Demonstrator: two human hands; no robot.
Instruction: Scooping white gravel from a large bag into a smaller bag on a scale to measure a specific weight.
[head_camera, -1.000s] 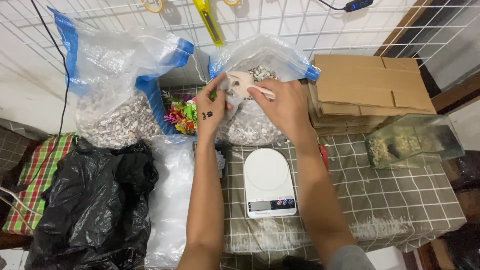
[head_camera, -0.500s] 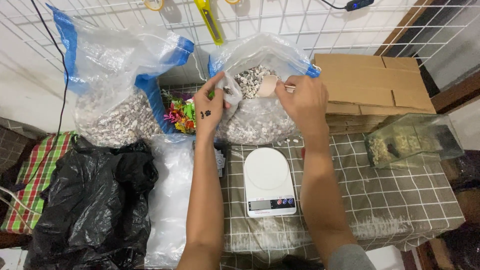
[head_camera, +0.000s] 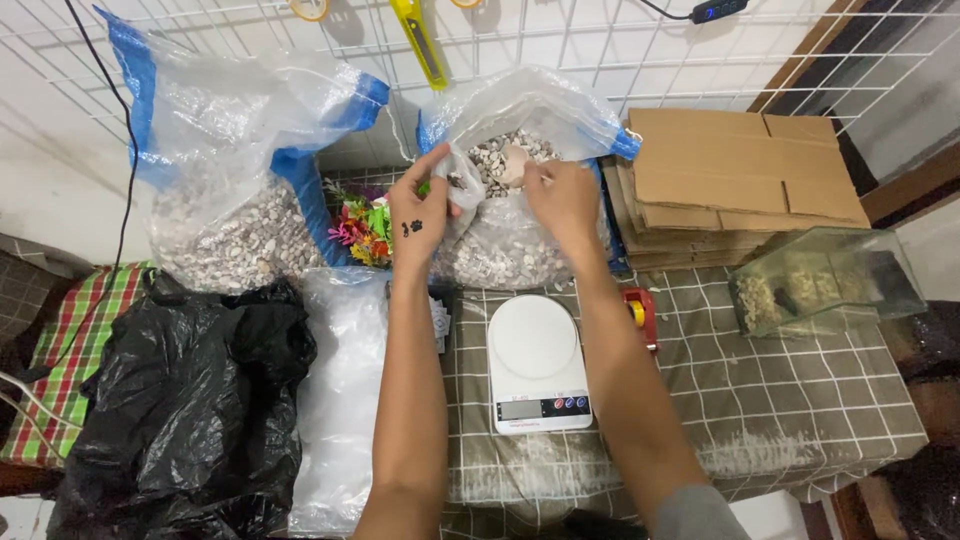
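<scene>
While my left hand (head_camera: 418, 215) pinches the clear plastic pebble bag's (head_camera: 520, 190) rim behind the white scale (head_camera: 535, 360) on the worktop, my right hand (head_camera: 565, 195), closed on a pale scoop (head_camera: 515, 160), has dipped inside.

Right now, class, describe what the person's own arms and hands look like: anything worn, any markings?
Both forearms are bare. The left hand bears a small dark paw-print mark on its back. The right hand shows no marking, ring or glove. A grey sleeve edge shows at the right arm's upper end.
</scene>
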